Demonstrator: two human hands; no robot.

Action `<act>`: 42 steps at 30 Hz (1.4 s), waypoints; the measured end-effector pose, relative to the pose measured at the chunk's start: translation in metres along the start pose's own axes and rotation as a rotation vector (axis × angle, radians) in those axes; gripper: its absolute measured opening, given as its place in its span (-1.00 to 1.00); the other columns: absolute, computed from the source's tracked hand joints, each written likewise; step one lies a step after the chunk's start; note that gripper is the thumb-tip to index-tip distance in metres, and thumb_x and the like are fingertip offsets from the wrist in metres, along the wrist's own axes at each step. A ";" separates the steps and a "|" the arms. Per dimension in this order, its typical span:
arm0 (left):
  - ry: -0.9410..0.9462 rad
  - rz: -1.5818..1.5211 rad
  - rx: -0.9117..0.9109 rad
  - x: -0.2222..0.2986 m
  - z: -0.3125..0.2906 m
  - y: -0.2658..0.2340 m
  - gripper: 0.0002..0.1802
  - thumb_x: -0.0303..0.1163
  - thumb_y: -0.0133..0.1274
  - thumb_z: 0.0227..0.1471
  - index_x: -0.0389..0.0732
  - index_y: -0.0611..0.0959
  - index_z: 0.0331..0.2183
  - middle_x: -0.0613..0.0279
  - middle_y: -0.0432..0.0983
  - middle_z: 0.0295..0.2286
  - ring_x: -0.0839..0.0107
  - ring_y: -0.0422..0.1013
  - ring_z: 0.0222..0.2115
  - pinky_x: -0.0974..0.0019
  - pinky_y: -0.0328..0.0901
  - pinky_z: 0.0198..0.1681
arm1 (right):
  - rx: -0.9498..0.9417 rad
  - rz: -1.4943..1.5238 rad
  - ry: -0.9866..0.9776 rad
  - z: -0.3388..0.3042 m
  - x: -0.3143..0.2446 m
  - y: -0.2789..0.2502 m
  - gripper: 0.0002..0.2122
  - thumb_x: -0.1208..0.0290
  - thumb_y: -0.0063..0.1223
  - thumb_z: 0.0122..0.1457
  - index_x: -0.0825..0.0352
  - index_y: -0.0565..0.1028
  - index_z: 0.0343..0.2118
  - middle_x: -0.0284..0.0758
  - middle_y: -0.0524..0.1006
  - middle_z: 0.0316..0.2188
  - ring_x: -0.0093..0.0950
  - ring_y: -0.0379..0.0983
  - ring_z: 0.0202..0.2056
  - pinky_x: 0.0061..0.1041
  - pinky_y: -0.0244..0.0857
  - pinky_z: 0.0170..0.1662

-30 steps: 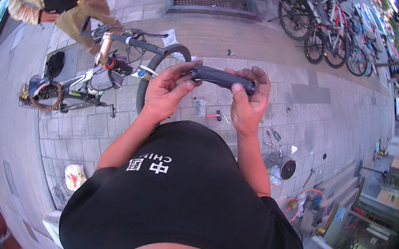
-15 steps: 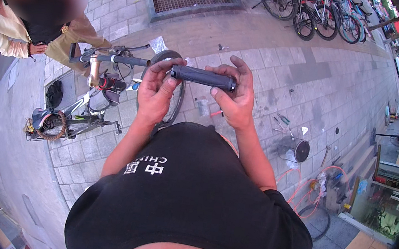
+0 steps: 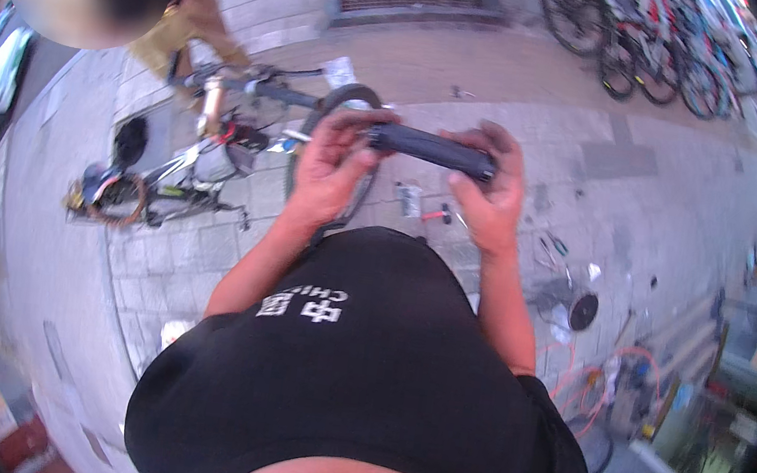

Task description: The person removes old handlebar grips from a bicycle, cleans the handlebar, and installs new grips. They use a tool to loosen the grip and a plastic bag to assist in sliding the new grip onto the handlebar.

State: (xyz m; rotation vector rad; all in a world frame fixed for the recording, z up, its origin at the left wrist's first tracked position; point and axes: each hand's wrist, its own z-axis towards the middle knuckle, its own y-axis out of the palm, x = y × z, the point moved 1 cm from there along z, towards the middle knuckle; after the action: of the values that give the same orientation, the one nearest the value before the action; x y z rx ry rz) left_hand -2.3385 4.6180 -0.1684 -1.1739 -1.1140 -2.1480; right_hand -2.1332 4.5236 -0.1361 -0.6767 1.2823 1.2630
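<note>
Hands raised side by side above a black shirt (image 3: pixel 361 376), with a dark rubbery tube (image 3: pixel 433 150) stretched between them. Lies level from the left hand (image 3: pixel 335 167) to the right hand (image 3: pixel 490 192), looking like a folded bicycle inner tube, though too blurred to say for sure.

Left hand: fingers curled over the tube's left end, thumb beneath, closed around it. Right hand: fingers bent over the tube's right end, thumb pressed up from below, pinching it.

Beyond the left hand, partly hidden by it: a bicycle wheel (image 3: pixel 339 99) belonging to a bicycle (image 3: pixel 189 166) lying on the paved ground (image 3: pixel 649 185). Farther out to the left of the hands, another person in a tan top (image 3: pixel 183 19) beside that bicycle. Just below and between the hands, on the paving: small tools (image 3: pixel 425 206), too small to name. Well beyond the right hand, near the upper rim: a row of parked bicycles (image 3: pixel 667 45).
</note>
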 end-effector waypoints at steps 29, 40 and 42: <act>-0.079 0.243 -0.058 0.019 -0.009 -0.003 -0.48 -0.52 0.08 0.33 -0.41 0.41 0.26 -0.04 0.49 0.14 0.24 0.43 0.16 0.13 0.30 0.32 | -0.100 -0.033 -0.043 -0.003 0.008 -0.013 -0.66 0.76 0.12 0.06 0.42 0.44 -0.07 -0.08 0.47 0.05 -0.05 0.49 0.17 -0.10 0.31 0.29; -0.167 0.249 -0.065 0.021 -0.003 -0.007 -0.51 -0.54 0.05 0.35 -0.41 0.44 0.25 -0.01 0.54 0.09 0.32 0.54 -0.01 0.24 0.51 0.09 | -0.131 -0.073 -0.107 0.001 0.007 -0.013 -0.74 0.81 0.08 0.06 0.44 0.46 -0.17 -0.09 0.47 0.01 -0.07 0.53 0.14 -0.17 0.39 0.22; -0.201 0.207 -0.069 0.020 -0.001 -0.010 -0.50 -0.58 0.06 0.33 -0.42 0.44 0.25 -0.02 0.54 0.10 0.34 0.55 -0.04 0.27 0.51 0.05 | -0.106 -0.071 -0.085 0.002 0.006 -0.013 -0.74 0.80 0.09 0.06 0.43 0.46 -0.17 -0.09 0.47 0.01 -0.08 0.54 0.13 -0.16 0.38 0.23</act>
State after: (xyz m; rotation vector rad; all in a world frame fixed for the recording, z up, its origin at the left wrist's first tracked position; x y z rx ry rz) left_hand -2.3566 4.6222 -0.1560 -1.4944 -0.9572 -1.9575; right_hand -2.1219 4.5237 -0.1448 -0.7300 1.1190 1.2948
